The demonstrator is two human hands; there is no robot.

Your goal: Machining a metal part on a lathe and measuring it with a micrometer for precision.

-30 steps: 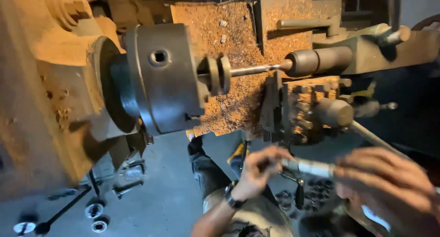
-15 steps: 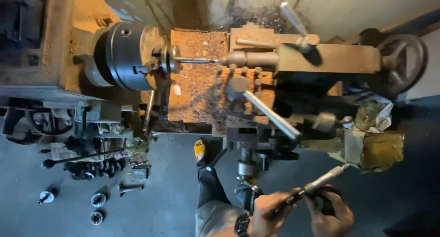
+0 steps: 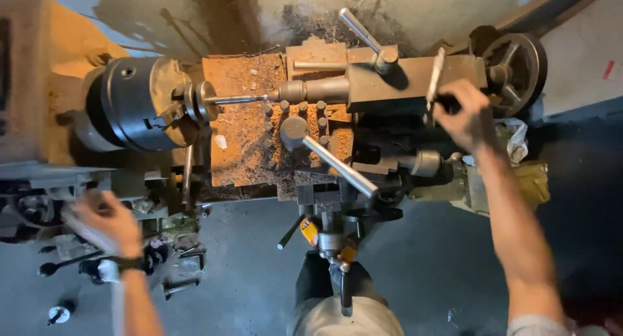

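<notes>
Right hand [image 3: 462, 118]: fingers curled around the dark grip of a slim metal caliper [image 3: 434, 83], which stands nearly upright over the tailstock [image 3: 402, 83]. Just beyond the hand to its right, the tailstock handwheel [image 3: 516, 66]; below the wrist, a crumpled rag [image 3: 519, 141]. To its left, the tool post lever [image 3: 337, 164] and the chip-covered carriage [image 3: 243, 135].

Left hand [image 3: 104, 222]: blurred, grip cannot be told; watch [image 3: 126, 266] on the wrist. It hovers below the chuck [image 3: 139, 105], which holds a thin rod [image 3: 237, 99]. Loose tools [image 3: 61, 264] lie just beneath the hand.
</notes>
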